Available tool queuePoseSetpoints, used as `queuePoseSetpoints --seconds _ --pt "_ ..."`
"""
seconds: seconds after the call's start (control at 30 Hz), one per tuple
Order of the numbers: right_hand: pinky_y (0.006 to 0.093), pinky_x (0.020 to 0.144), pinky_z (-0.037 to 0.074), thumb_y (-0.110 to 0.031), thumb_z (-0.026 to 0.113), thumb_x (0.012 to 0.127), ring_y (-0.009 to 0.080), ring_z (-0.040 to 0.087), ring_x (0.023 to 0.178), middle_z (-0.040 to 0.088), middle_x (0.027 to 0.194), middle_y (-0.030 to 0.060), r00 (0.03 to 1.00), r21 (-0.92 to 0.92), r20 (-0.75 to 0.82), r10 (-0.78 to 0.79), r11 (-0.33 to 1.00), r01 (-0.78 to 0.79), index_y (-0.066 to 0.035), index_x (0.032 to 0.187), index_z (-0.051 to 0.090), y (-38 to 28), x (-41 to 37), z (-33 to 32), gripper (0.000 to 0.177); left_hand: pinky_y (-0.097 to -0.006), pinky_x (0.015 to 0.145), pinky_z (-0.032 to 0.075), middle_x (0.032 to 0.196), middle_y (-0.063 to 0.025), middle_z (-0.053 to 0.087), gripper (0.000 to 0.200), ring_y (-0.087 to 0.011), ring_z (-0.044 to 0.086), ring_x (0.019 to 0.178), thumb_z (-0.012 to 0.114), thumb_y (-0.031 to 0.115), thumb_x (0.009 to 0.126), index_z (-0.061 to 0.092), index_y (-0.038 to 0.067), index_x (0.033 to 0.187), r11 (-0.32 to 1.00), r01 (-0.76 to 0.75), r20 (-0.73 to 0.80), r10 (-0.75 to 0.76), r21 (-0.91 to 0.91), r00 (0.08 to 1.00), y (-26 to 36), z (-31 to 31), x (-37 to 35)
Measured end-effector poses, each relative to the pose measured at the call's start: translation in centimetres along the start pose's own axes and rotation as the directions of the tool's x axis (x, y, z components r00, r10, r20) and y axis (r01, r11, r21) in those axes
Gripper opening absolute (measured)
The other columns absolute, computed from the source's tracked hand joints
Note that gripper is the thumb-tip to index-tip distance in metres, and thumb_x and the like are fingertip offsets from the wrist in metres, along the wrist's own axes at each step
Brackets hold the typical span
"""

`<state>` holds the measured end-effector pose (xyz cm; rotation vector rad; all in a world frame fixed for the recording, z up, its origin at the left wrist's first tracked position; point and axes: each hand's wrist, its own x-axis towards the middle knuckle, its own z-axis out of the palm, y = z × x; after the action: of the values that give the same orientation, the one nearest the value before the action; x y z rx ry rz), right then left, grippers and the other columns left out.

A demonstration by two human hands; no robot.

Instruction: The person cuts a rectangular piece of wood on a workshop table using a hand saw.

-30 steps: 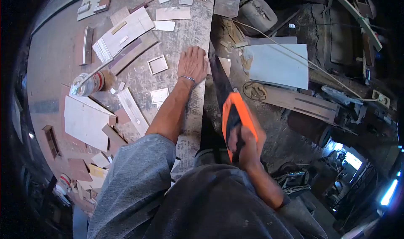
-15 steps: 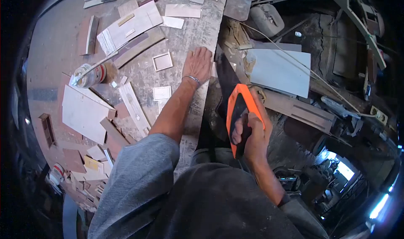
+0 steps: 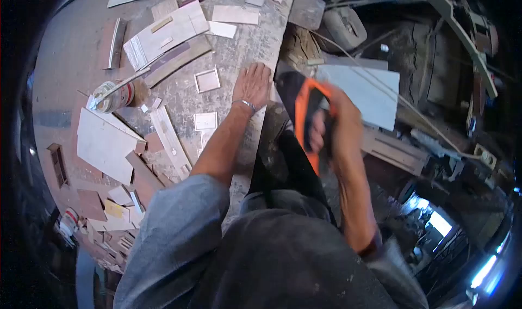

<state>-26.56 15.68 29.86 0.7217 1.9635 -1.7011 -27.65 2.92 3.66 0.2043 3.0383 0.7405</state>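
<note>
My left hand [image 3: 252, 82] lies flat, fingers spread, on the grey worktable [image 3: 70, 59] at its right edge, pressing down a small pale piece that sticks out past the edge. My right hand [image 3: 333, 123] is closed around the orange and black handle of a handsaw [image 3: 305, 109], just right of the left hand. The handle is blurred by motion. The dark blade runs forward under the handle beside the table edge and is mostly hidden.
Many wood offcuts and small framed squares [image 3: 207, 80] litter the table, with a tin holding a stick [image 3: 113, 96] at the left. Beyond the table edge lie a pale board [image 3: 365, 94], planks, a cord and clutter on a dark floor.
The saw handle and my right hand have moved forward along the table edge, up beside my left hand. The left hand has stayed pressed in place.
</note>
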Motion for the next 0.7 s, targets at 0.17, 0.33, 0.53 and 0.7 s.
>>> queuePoseSetpoints --seconds 0.17,0.33,0.53,0.7 --pt "0.0307 0.040 0.039 -0.035 0.045 0.103 0.0163 0.045 0.039 0.048 0.055 0.0050 0.998 -0.114 0.059 0.023 0.993 -0.016 0.004 0.124 0.061 -4.4 4.3 1.7 0.048 -0.0429 0.093 0.042 0.110 -0.0112 0.058 0.023 -0.0282 0.055 0.112 0.057 0.026 0.097 0.059 0.008 0.111 0.994 0.008 0.029 -0.011 0.112 1.000 0.0 0.5 -0.8" --pt "0.0326 0.040 0.038 -0.037 0.046 0.102 0.0155 0.044 0.040 0.050 0.057 0.0045 0.999 -0.051 0.031 0.018 0.999 -0.017 0.000 0.094 0.064 -5.1 0.6 -1.1 0.042 -0.0413 0.095 0.042 0.111 -0.0104 0.059 0.024 -0.0264 0.055 0.113 0.057 0.026 0.096 0.061 0.008 0.111 0.997 0.017 0.023 -0.019 0.071 1.000 0.4 -0.4 -0.6" --pt "0.0316 0.036 0.034 -0.035 0.041 0.104 0.0153 0.041 0.037 0.040 0.053 0.0002 0.997 -0.104 0.081 0.015 0.995 -0.006 0.001 0.094 0.062 -4.5 3.3 0.3 0.042 -0.0439 0.095 0.042 0.111 -0.0123 0.057 0.024 -0.0284 0.054 0.112 0.054 0.026 0.099 0.060 0.006 0.111 0.998 0.015 0.013 -0.016 0.055 1.000 -0.2 -0.9 0.8" --pt "0.0317 0.037 0.038 -0.036 0.042 0.107 0.0151 0.043 0.040 0.044 0.057 0.0015 0.999 -0.131 0.041 -0.025 0.991 0.030 -0.001 0.102 0.062 1.9 8.0 2.0 0.040 -0.0445 0.095 0.041 0.113 -0.0120 0.058 0.026 -0.0284 0.054 0.113 0.053 0.028 0.100 0.061 0.006 0.112 1.000 0.017 0.060 -0.019 0.021 0.998 0.3 -0.6 -0.9"
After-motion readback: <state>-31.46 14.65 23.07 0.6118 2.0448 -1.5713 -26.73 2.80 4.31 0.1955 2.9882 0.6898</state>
